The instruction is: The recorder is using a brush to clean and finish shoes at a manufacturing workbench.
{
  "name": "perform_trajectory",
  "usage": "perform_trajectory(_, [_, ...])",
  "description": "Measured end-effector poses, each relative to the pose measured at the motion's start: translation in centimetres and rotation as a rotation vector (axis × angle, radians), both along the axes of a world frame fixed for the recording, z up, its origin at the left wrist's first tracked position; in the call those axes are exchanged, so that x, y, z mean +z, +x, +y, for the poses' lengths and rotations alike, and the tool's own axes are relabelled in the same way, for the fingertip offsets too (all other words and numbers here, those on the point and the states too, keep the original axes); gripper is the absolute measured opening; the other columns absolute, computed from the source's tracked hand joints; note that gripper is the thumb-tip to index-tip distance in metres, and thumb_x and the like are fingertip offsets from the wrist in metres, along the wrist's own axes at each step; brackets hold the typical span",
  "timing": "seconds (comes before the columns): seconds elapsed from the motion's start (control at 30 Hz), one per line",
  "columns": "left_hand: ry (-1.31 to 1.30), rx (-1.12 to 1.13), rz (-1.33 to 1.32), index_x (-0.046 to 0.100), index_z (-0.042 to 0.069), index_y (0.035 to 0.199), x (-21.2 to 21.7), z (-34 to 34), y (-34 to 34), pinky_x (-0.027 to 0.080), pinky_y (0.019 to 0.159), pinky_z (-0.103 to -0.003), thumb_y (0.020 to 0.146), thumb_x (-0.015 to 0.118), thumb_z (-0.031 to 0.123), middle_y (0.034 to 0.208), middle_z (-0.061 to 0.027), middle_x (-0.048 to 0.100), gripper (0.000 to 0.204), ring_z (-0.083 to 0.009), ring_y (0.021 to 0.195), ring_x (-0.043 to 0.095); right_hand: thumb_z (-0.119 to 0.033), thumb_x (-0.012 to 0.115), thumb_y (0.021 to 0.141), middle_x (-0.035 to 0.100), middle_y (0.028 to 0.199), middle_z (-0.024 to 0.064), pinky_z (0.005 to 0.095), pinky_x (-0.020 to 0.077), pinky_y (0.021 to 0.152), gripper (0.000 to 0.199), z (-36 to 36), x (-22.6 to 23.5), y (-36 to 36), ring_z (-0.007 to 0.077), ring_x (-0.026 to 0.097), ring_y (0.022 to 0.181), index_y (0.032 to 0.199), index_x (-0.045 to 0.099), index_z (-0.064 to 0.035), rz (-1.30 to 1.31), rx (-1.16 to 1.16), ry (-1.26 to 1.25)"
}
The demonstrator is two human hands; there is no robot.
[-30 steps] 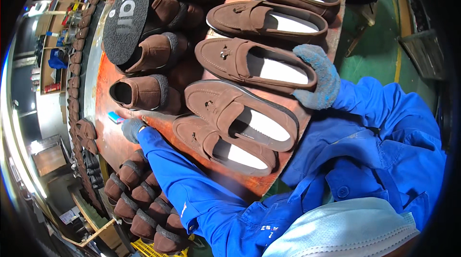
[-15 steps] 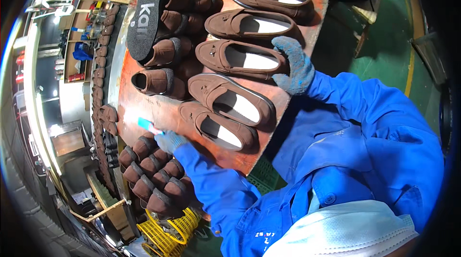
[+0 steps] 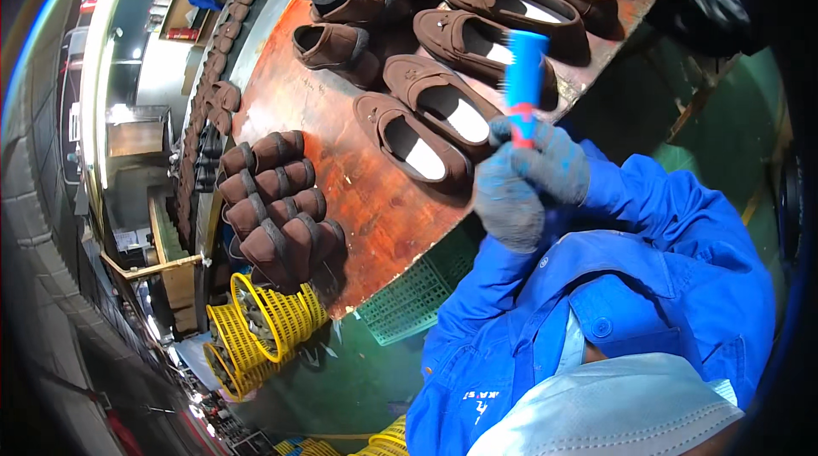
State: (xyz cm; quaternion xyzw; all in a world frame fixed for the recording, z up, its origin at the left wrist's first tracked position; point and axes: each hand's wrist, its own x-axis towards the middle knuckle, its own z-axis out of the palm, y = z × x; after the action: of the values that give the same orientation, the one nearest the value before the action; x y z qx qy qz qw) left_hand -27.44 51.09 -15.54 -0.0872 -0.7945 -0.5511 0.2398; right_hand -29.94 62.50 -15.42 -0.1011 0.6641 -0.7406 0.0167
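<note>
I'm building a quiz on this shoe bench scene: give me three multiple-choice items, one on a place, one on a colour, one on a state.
1. Where is the blue stick-shaped tool?
A. Lying on the table
B. Held up in both gloved hands, in front of the loafers
C. In the yellow basket

2. What colour are the loafers on the table?
A. Brown
B. Black
C. White

3. How do the left hand and right hand stand?
A. Both flat on the table
B. One inside a shoe
C. Closed together around the tool's lower end

Answers: 1 B, the tool rises from the hands in front of the shoes. 2 A, all are brown with pale insoles. 3 C, the gloved fingers wrap its red-banded base.
</note>
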Motion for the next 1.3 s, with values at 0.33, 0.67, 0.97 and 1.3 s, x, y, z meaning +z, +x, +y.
perform_trajectory(0.33, [-1.044,0.240,0.345,0.069,0.004,0.108,5.3,-1.8,-2.2,0.051,0.083,-0.049,0.081,0.072,0.045,0.101,-0.0150,0.068,0.049,-0.0338,0.095,0.064,-0.026,0.062,0.092,0.064,0.085,0.0068,0.0312,0.0508,0.074,0.024,2.6,0.2,-4.9,0.0163,0.063,0.079,0.106,0.064,-0.0068,-0.086,-0.065,0.185])
perform_trajectory(0.67, [-1.179,0.080,-0.014,0.070,0.002,0.084,2.5,-7.5,-4.0,0.052,0.072,-0.044,0.078,0.069,0.054,0.096,-0.0116,0.067,0.052,-0.0329,0.087,0.062,-0.033,0.060,0.084,0.068,0.096,0.0211,0.0455,0.0502,0.081,0.035,-1.8,-4.0,-13.9,0.0363,0.066,0.093,0.105,0.064,-0.0053,0.037,-0.074,0.391])
perform_trajectory(0.97, [-1.283,0.103,-0.057,0.071,0.005,0.084,2.8,-9.5,-3.2,0.050,0.072,-0.045,0.075,0.070,0.054,0.096,-0.0103,0.068,0.050,-0.0317,0.085,0.063,-0.047,0.060,0.089,0.064,0.080,0.0085,0.0371,0.0530,0.064,0.041,1.9,-5.9,-15.9,0.0195,0.063,0.069,0.098,0.063,-0.0074,-0.161,-0.054,0.345])
perform_trajectory(1.3, [-1.214,0.031,0.056,0.073,0.008,0.074,2.5,-8.6,-4.0,0.046,0.078,-0.044,0.081,0.068,0.046,0.083,-0.0092,0.070,0.039,-0.0319,0.084,0.062,-0.035,0.064,0.088,0.068,0.097,0.0137,0.0394,0.0506,0.083,0.031,4.4,-6.7,-14.9,0.0285,0.066,0.093,0.106,0.065,-0.0090,0.111,-0.164,0.540])
